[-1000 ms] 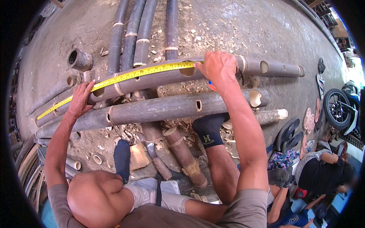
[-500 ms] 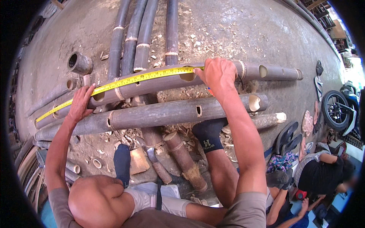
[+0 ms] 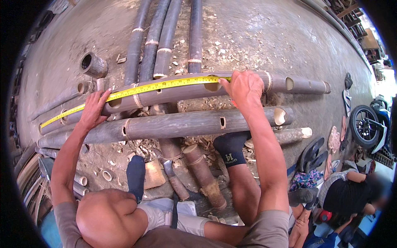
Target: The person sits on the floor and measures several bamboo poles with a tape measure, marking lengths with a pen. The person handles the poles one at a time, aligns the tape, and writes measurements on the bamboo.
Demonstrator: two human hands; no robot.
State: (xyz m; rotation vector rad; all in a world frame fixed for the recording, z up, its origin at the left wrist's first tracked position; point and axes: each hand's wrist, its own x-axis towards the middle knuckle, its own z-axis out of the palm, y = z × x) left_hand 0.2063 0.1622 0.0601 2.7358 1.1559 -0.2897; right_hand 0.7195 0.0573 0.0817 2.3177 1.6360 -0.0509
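Note:
A yellow tape measure (image 3: 167,84) lies stretched along the upper bamboo pole (image 3: 182,93), which has several holes cut in its side. My left hand (image 3: 94,110) curls over that pole toward its left end, fingers pressing the tape to it and thumb on the near side. Farther right, my right hand (image 3: 248,87) closes on the tape at the pole, thumb beside a cut hole; any tape case is hidden under the palm. Nearer to me, a second bamboo pole (image 3: 173,126) with square holes and an open notch at its right end runs roughly parallel.
Several long bamboo poles (image 3: 159,41) stretch away at the far side. Short bamboo pieces (image 3: 202,173) and a chisel-like tool (image 3: 169,168) lie near my feet among wood chips. Sandals (image 3: 312,155), a motorbike wheel (image 3: 364,125) and another person (image 3: 345,194) are at right.
Both hands keep their hold on the tape and pole. The whole view has shifted slightly, with the poles appearing a little farther right; the tape stays stretched.

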